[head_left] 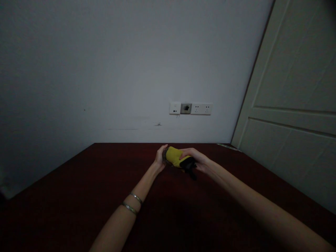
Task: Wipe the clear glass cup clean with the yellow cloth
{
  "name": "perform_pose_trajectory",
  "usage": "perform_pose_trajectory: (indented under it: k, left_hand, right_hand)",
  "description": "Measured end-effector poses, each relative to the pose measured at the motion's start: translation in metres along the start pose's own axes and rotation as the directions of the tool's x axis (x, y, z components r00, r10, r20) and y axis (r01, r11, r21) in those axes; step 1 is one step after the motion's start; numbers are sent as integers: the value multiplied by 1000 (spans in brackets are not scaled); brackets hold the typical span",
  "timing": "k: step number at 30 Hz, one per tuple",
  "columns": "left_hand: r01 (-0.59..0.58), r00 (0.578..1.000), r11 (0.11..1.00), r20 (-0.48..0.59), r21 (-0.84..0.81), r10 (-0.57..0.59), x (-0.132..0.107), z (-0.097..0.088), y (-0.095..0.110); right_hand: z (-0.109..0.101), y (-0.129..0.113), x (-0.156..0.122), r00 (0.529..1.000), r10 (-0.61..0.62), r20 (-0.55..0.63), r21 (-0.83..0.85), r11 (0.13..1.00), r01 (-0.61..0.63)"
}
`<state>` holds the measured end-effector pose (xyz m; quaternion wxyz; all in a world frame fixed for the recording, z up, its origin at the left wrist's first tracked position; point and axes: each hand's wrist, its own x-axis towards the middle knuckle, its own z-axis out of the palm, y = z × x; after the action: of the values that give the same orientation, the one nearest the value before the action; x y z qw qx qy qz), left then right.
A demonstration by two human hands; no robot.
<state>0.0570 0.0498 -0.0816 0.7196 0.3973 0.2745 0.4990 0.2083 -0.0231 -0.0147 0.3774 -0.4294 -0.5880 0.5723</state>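
My left hand (160,158) is closed around a round, dark, glassy-looking object (165,156); only its curved rim shows. Pressed up against that rim is a bright yellow cloth (174,156) with a black part hanging at its near right end. My right hand (195,158) grips the cloth from the right, thumb and fingers folded over it. Both hands are close together above the dark red table (126,164). How far the cloth reaches into or around the round object cannot be made out in the dim light.
Behind the table rises a pale wall (118,70) with a row of sockets (201,109). A panelled white door (291,105) stands along the right side. A thin flat strip (228,147) lies at the table's far right corner. Two bracelets (130,208) circle my left forearm.
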Motion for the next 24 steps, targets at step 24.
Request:
perform_pose_trajectory:
  k: [24]
  left_hand:
    - [617,667,645,135,450,-733,4,-30,9]
  right_hand:
    - [-12,30,36,149,-119,982,-191,-659,727]
